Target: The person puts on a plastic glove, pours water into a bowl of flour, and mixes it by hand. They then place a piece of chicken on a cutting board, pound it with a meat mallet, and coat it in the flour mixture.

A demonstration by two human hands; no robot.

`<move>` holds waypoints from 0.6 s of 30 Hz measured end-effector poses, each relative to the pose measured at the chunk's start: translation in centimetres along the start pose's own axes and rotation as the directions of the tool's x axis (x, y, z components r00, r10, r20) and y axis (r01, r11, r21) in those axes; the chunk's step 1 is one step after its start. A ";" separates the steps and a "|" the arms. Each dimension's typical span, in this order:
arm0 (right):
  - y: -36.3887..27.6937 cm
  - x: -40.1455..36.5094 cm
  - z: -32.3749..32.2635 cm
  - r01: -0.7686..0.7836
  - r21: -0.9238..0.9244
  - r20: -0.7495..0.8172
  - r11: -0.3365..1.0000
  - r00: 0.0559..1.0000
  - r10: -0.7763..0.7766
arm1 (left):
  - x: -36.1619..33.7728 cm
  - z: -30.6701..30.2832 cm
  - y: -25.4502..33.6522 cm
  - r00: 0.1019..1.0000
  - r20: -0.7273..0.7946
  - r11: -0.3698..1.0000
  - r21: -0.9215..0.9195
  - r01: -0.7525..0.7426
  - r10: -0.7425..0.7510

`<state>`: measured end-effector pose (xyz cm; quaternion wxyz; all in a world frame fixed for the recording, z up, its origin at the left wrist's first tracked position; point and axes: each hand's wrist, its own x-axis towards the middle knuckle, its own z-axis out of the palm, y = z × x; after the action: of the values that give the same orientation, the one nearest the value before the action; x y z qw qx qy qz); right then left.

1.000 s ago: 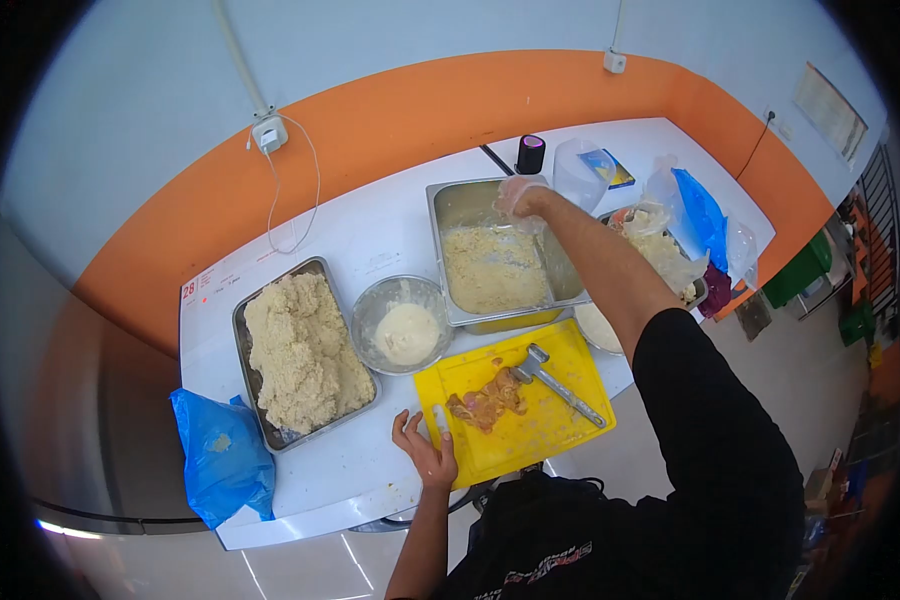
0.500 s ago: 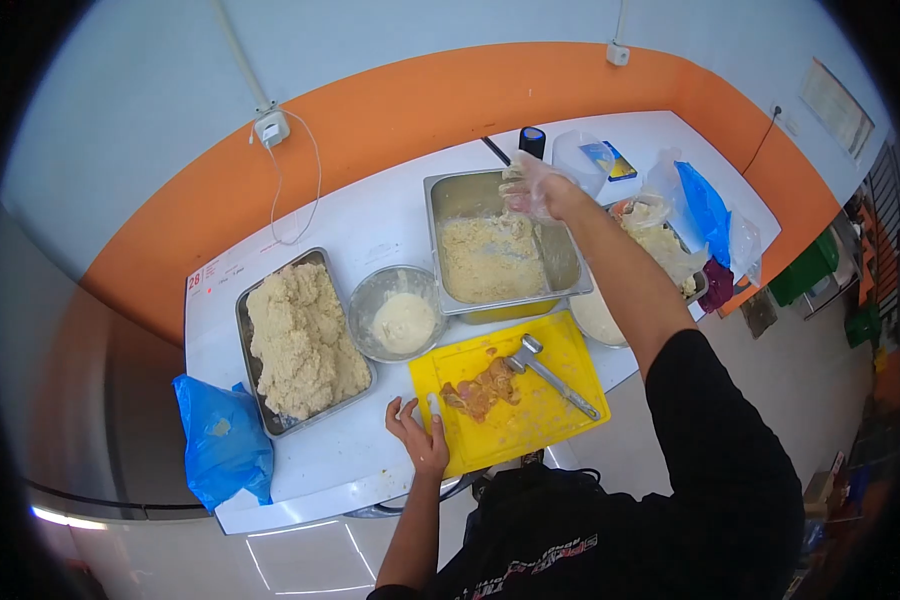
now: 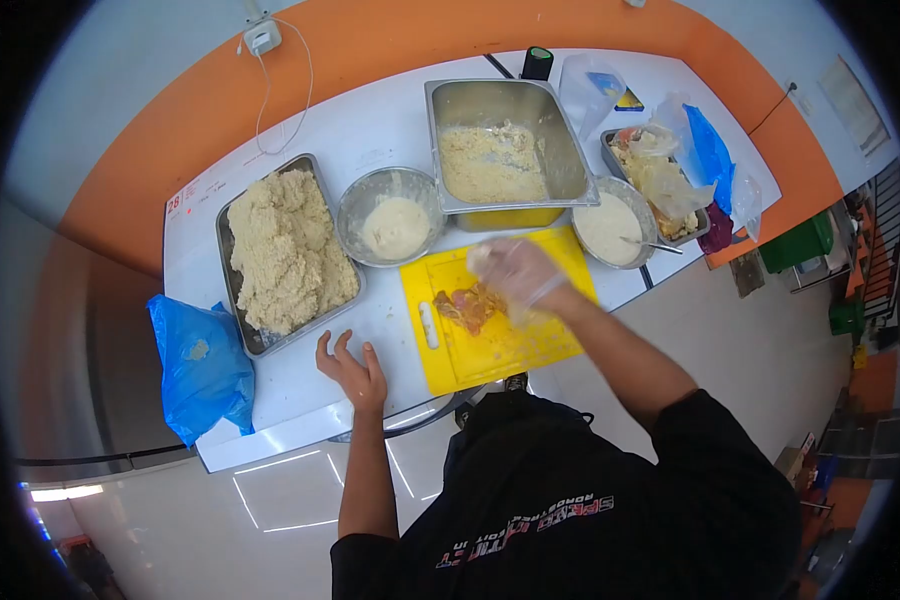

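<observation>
My right hand [image 3: 515,275], in a thin clear glove, was low over the yellow board [image 3: 490,345], just at the right edge of the piece of raw meat [image 3: 462,305]; the hand was blurred, so I cannot tell whether my grip was closed on the meat or only hovering against it. My left hand [image 3: 355,372] was bare, its grip apart, fingers spread and resting on the white surface [image 3: 280,405] just left of the board, holding nothing.

The meat lay on the far half of the board, near its left side; it looked thin, wet and floppy, so I judged it light, soft and slippery, likely to sag or tear if pinched by one corner; better taken from beneath its middle with flat fingers, or by two edges.

Counted: one piece of meat; one board; three metal trays, the left tray [image 3: 232,290] heaped with crumbs, the deep tray [image 3: 560,140] beyond the board holding a thinner layer of crumbs, and the right tray [image 3: 610,145] stuffed with plastic bags; two round bowls of pale batter, the left bowl [image 3: 355,215] between the trays and the right bowl [image 3: 642,240] with a spoon in it; two blue bags, one [image 3: 200,365] at the near left corner, one [image 3: 710,150] far right.
</observation>
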<state>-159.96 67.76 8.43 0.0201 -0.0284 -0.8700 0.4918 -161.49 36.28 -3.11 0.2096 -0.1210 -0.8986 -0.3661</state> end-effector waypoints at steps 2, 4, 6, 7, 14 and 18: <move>-1.6 -0.8 3.2 0.094 -0.599 0.202 0.795 0.979 0.036 | -0.4 -0.3 0.0 1.000 0.013 1.000 -0.013 -0.005 0.005; 1.0 -1.7 7.6 0.097 -0.683 0.138 0.724 0.990 -0.001 | -0.5 -0.4 -0.1 1.000 0.015 1.000 -0.023 -0.015 0.015; 3.2 -1.8 10.4 0.089 -0.760 0.072 0.643 0.996 -0.053 | -0.8 -0.2 -0.5 0.997 0.051 0.997 -0.046 -0.057 0.059; 3.5 -1.5 11.0 0.088 -0.782 0.059 0.617 0.996 -0.068 | -0.7 -0.4 -0.6 0.997 0.039 0.997 -0.047 -0.061 0.063; 4.7 -0.3 10.7 0.050 -0.851 0.105 0.522 0.992 0.076 | 0.1 -3.6 -3.8 0.991 -0.133 0.998 -0.053 0.020 -0.027; 4.3 0.5 9.1 0.057 -0.858 0.070 0.510 0.998 0.005 | 0.3 -4.3 -5.3 0.985 -0.166 0.999 -0.033 0.041 -0.046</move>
<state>-160.94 62.26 0.10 -0.0167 -0.0061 -0.9998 -0.0028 -162.50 29.48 -3.41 0.2742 -0.0735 -0.8749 -0.3925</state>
